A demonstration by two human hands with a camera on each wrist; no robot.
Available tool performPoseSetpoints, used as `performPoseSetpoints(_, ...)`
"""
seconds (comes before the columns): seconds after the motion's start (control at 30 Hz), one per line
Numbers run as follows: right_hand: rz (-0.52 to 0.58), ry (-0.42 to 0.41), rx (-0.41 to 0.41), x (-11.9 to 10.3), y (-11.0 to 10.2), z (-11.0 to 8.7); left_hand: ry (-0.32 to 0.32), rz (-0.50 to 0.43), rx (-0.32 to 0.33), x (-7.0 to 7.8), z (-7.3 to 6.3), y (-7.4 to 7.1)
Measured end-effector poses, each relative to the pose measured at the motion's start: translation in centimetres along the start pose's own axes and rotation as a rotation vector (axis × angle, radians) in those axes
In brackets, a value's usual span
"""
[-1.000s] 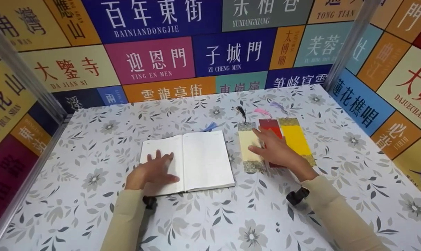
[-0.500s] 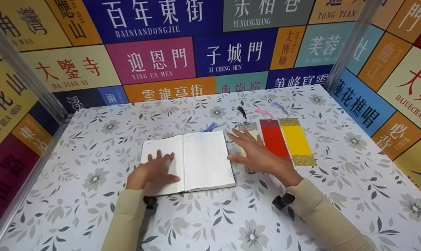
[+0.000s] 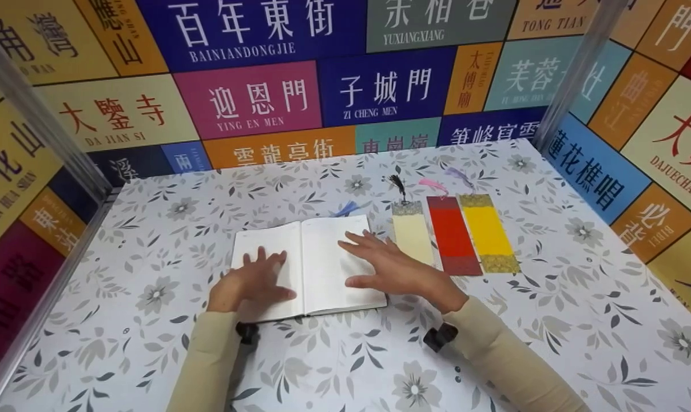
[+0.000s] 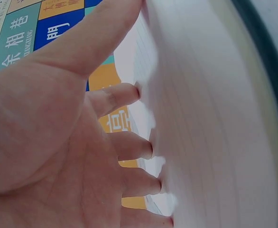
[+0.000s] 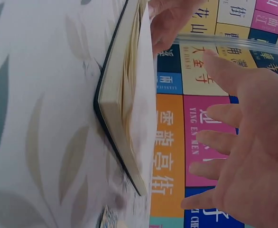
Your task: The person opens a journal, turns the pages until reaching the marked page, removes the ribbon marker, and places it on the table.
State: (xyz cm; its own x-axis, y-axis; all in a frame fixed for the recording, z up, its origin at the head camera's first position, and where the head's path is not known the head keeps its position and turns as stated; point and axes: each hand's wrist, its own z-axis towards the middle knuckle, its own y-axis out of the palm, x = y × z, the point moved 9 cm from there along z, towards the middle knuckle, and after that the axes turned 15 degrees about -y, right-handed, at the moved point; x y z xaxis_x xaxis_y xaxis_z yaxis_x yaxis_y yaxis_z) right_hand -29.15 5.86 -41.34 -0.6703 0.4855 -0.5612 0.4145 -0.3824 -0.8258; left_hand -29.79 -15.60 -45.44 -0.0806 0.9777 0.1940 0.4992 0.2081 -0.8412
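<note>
An open notebook (image 3: 325,260) with white pages lies on the table, a blue tassel (image 3: 346,209) sticking out past its top edge. My left hand (image 3: 253,280) rests on the left page with fingers spread; its fingertips (image 4: 138,91) touch the paper in the left wrist view. Over the right page is my right hand (image 3: 394,266), fingers spread and holding nothing; the right wrist view shows its palm (image 5: 257,142) raised above the page. Beside the notebook lies a cream bookmark (image 3: 412,233) with a black tassel, its lower end hidden behind my right hand.
Right of the cream bookmark lie a red bookmark (image 3: 453,234) with a pink tassel and a yellow bookmark (image 3: 487,230) with a lilac tassel. A floral cloth (image 3: 322,366) covers the table. Panels with Chinese lettering (image 3: 248,94) stand behind and at both sides.
My right hand has moved left, from over the cream and red bookmarks to over the notebook's right page, uncovering the red bookmark. My left hand has stayed on the left page.
</note>
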Motion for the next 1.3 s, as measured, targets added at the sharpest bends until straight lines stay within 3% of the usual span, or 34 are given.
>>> performPoseSetpoints(0.5,-0.021,-0.029,-0.153,-1.3,3.5,1.5,-0.022,0.015,0.003,0.0,0.2,0.0)
performPoseSetpoints(0.83,-0.021,0.000,-0.219,-0.6,5.0,1.7,-0.011,-0.019,0.011,0.0,0.0,0.0)
performPoseSetpoints(1.07,-0.072,0.014,-0.249,-0.4,5.0,1.4,-0.002,0.002,0.019,-0.1,0.0,0.0)
performPoseSetpoints(1.3,-0.051,0.025,-0.271,-0.4,4.8,0.7,-0.002,-0.016,0.001,0.1,0.0,0.2)
